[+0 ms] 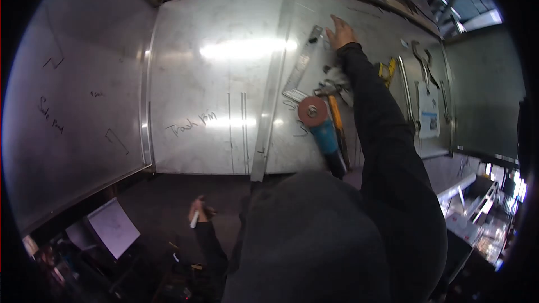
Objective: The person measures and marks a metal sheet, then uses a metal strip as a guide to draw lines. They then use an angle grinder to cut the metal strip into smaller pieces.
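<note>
My right hand [341, 33] reaches far over the metal sheet [188, 73] with its fingers stretched apart, close to the end of a steel square [306, 62]. My left hand [199, 211] is low, off the sheet's near edge, its fingers curled around a short white stick-like object [194, 220]. A long flat metal strip [273, 84] lies across the sheet. Beside the square rest an angle grinder [322, 134] with a reddish disc and a hammer [336, 113] with an orange handle. Handwriting and straight lines mark the sheet.
Near my right sleeve lie a yellow tape measure [386, 72], a long metal wrench [406, 90], more hand tools [424, 64] and a printed paper [429, 113]. Raised metal edges border the sheet. A marked panel [78, 90] stands at the left, and a white sheet [114, 228] sits below it.
</note>
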Demonstrator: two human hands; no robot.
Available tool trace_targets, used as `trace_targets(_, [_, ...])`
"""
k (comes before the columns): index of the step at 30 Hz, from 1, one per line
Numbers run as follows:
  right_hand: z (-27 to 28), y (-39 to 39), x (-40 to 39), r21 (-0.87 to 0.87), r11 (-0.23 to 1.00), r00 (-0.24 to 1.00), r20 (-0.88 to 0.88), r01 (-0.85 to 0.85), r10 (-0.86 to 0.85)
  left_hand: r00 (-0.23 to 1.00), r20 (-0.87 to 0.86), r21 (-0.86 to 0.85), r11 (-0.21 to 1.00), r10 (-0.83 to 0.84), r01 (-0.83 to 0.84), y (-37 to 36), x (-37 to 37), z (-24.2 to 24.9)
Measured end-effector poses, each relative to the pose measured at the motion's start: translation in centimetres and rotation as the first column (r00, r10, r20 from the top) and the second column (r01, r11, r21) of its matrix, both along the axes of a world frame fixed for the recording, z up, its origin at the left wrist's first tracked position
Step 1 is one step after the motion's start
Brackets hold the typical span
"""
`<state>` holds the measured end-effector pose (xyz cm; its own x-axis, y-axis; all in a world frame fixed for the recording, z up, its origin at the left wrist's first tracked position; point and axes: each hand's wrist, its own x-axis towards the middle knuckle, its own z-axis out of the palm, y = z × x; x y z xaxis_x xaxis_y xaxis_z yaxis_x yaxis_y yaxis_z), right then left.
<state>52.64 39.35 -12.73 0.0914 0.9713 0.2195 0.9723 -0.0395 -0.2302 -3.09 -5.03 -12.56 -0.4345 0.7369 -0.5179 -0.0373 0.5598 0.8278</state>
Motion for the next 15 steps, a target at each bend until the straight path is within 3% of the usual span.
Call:
trace_targets(1, [0.2,-2.0,2.7,-0.024,0.999,0.998,-0.057,0.035,-0.037,0.998,-0.038,0.105,0.994,0.044,-0.04,0.7,-0.8,0.8])
trace_targets(3, [0.0,-6.8,7.1,-0.083,0.992,0.995,0.016,0.095,-0.094,0.985,-0.12,0.188,0.977,0.12,-0.096,3.6,-0.3,5.1])
trace_targets(4, [-0.1,-9.0,8.2,-0.129,0.983,0.989,0.082,0.129,-0.119,0.988,-0.116,0.182,0.98,0.099,-0.077,4.7,-0.3,5.8])
trace_targets(6, [0.9,-13.5,9.0,-0.19,0.966,0.984,0.065,0.174,-0.164,0.978,-0.197,0.388,0.922,0.071,0.011,6.5,-0.6,6.7])
trace_targets(7, [0.7,-15.4,9.3,-0.189,0.961,0.979,0.003,0.201,-0.204,0.979,-0.198,0.383,0.923,0.051,0.029,7.1,-0.8,7.6])
trace_targets(8, [0.7,-17.0,9.7,-0.183,0.956,0.968,-0.058,0.23,-0.244,0.988,-0.138,0.372,0.921,-0.069,0.116,7.9,-1.0,8.4])
trace_targets(9, [1.2,-18.5,9.6,-0.196,0.941,0.958,-0.034,0.275,-0.286,0.98,-0.075,0.367,0.909,-0.184,0.199,8.7,-1.0,8.7])
trace_targets(10, [0.8,-19.1,10.6,-0.193,0.939,0.955,-0.034,0.284,-0.295,0.978,-0.074,0.369,0.906,-0.193,0.207,9.7,-1.1,8.1])
trace_targets(12, [-1.1,-19.7,12.9,-0.054,0.963,0.959,-0.09,0.265,-0.269,0.834,-0.54,0.528,0.726,-0.116,0.442,11.5,-1.2,6.7])
trace_targets(14, [-2.7,-18.6,14.6,-0.043,0.943,0.937,-0.107,0.33,-0.333,0.749,-0.662,0.544,0.682,-0.008,0.489,12.8,2.0,10.2])
trace_targets(15, [-3.5,-17.2,15.6,-0.043,0.937,0.926,-0.145,0.345,-0.348,0.689,-0.723,0.508,0.641,-0.044,0.575,13.4,3.1,12.7])
